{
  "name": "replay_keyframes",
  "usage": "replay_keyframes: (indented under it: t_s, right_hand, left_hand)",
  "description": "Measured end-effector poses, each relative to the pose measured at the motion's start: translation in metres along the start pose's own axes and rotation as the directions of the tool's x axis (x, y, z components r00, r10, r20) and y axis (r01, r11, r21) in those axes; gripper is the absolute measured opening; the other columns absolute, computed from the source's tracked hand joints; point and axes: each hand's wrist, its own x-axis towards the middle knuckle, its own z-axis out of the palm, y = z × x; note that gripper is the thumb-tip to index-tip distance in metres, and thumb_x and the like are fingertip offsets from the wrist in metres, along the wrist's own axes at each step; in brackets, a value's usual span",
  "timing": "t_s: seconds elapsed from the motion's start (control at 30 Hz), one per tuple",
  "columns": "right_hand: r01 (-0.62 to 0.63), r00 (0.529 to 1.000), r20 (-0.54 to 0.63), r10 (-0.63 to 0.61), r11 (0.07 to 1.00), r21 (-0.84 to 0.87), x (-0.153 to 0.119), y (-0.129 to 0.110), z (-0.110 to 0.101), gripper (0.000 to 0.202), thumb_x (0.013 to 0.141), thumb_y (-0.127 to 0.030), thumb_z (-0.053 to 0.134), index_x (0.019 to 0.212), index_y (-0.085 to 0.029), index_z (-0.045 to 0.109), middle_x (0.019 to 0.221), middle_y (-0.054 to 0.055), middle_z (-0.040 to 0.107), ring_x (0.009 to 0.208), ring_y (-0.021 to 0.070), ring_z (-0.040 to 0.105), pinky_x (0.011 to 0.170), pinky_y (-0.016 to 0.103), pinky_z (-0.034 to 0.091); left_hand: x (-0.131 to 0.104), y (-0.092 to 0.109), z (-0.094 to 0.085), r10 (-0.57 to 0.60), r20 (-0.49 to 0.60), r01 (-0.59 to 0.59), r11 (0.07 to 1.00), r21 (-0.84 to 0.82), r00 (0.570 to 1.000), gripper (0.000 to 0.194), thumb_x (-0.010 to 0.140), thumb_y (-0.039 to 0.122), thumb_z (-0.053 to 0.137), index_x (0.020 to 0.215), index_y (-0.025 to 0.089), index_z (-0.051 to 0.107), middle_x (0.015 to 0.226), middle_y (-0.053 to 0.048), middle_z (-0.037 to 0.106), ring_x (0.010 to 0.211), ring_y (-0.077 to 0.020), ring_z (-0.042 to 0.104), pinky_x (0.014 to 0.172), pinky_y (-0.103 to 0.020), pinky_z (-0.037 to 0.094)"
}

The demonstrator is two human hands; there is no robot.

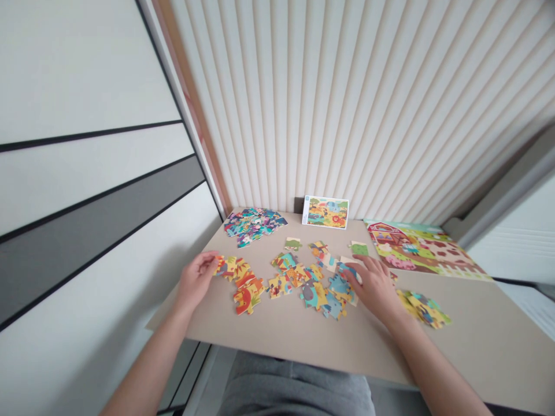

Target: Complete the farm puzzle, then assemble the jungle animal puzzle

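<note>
My left hand (198,278) pinches a small orange and yellow puzzle piece (220,266) at the left of the table. Right beside that piece lies a group of orange and yellow pieces (248,293). My right hand (373,282) reaches over the blue pieces (339,286) right of centre, its fingers spread and its fingertips on or just above them; whether they grip a piece is hidden. Between my hands are loose pieces with a tiger (298,275) and a grey animal (313,293). Two green pieces (293,244) (359,248) lie farther back.
A picture card (325,212) leans at the back by the pleated curtain (277,104). Purple and teal pieces (254,225) are heaped at the back left. A farm puzzle (422,248) lies back right, with yellow pieces (427,310) nearer. The table (277,335) ends before my lap.
</note>
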Motion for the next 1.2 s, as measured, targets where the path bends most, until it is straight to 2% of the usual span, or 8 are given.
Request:
replay_keyframes:
  t_s: [0.1,0.2,0.33,0.47,0.6,0.8,1.0,1.2]
  right_hand:
    - [0.084,0.996,-0.017,-0.085,0.996,-0.039,-0.021,-0.029,-0.023,0.027,0.105,-0.034,0.050,0.120,-0.028,0.072,0.131,0.010,0.069,0.125,0.0309,0.060,0.114,0.056,0.039]
    - [0.086,0.996,0.010,-0.086,0.996,-0.002,-0.056,-0.045,-0.035,0.026,0.105,-0.029,0.051,0.123,-0.030,0.070,0.131,0.007,0.070,0.127,0.0285,0.059,0.115,0.052,0.039]
    - [-0.130,0.991,-0.026,0.128,0.988,-0.088,-0.104,-0.010,-0.039,0.030,0.104,-0.032,0.051,0.130,-0.028,0.067,0.134,0.010,0.068,0.129,0.0309,0.058,0.110,0.051,0.044]
    - [-0.417,0.909,-0.100,0.405,0.885,-0.208,-0.136,0.062,-0.044,0.045,0.103,-0.048,0.050,0.141,-0.028,0.060,0.144,0.014,0.061,0.129,0.0359,0.058,0.102,0.053,0.049]
    - [-0.465,0.882,0.032,0.470,0.880,-0.093,-0.150,0.108,-0.051,0.054,0.100,-0.056,0.051,0.143,-0.024,0.058,0.136,0.012,0.067,0.122,0.0328,0.064,0.101,0.050,0.051]
    - [-0.563,0.826,0.037,0.562,0.822,0.089,-0.160,0.124,-0.059,0.059,0.094,-0.062,0.058,0.136,-0.021,0.065,0.132,0.012,0.068,0.118,0.0310,0.066,0.104,0.046,0.050]
    - [-0.684,0.707,-0.036,0.707,0.695,0.222,-0.175,0.152,-0.064,0.060,0.088,-0.064,0.064,0.132,-0.023,0.069,0.131,0.012,0.068,0.097,0.0262,0.071,0.091,0.042,0.055]
    - [-0.600,0.776,0.024,0.630,0.725,0.338,-0.175,0.151,-0.066,0.063,0.085,-0.060,0.069,0.136,-0.024,0.067,0.131,0.011,0.068,0.117,0.0293,0.067,0.104,0.044,0.051]
  left_hand:
    - [0.000,0.001,0.009,0.073,0.088,-0.081,0.992,0.097,0.993,0.056,0.080,0.066,0.070,0.116,0.023,0.072,0.122,-0.012,0.074,0.118,-0.0344,0.066,0.110,-0.051,0.049]
    - [0.000,-0.003,0.016,0.270,0.257,-0.346,0.880,0.325,0.928,0.059,0.091,0.063,0.056,0.136,0.026,0.063,0.140,-0.011,0.066,0.132,-0.0332,0.059,0.119,-0.049,0.041]
    - [-0.002,-0.012,0.019,0.291,0.460,-0.486,0.781,0.391,0.839,0.060,0.091,0.061,0.058,0.142,0.031,0.059,0.150,-0.006,0.059,0.136,-0.0323,0.056,0.120,-0.046,0.040]
    - [0.001,-0.020,0.019,0.308,0.428,-0.481,0.784,0.392,0.850,0.056,0.093,0.060,0.056,0.141,0.030,0.058,0.145,-0.006,0.062,0.132,-0.0300,0.059,0.118,-0.043,0.042]
    - [0.006,-0.030,0.018,0.306,0.396,-0.462,0.793,0.397,0.866,0.051,0.091,0.063,0.058,0.135,0.035,0.060,0.135,-0.002,0.067,0.126,-0.0289,0.062,0.115,-0.043,0.045]
    - [0.009,-0.036,0.008,0.233,0.302,-0.364,0.776,0.515,0.924,0.057,0.088,0.071,0.059,0.133,0.035,0.060,0.128,-0.002,0.069,0.118,-0.0286,0.065,0.108,-0.044,0.051]
    - [0.008,-0.029,0.001,0.140,0.245,-0.262,0.761,0.594,0.959,0.056,0.084,0.073,0.059,0.124,0.035,0.063,0.122,0.001,0.074,0.105,-0.0294,0.071,0.094,-0.042,0.057]
    - [0.012,-0.025,0.005,0.093,0.267,-0.233,0.793,0.562,0.959,0.058,0.080,0.075,0.062,0.122,0.035,0.066,0.119,0.002,0.076,0.103,-0.0289,0.072,0.089,-0.039,0.057]
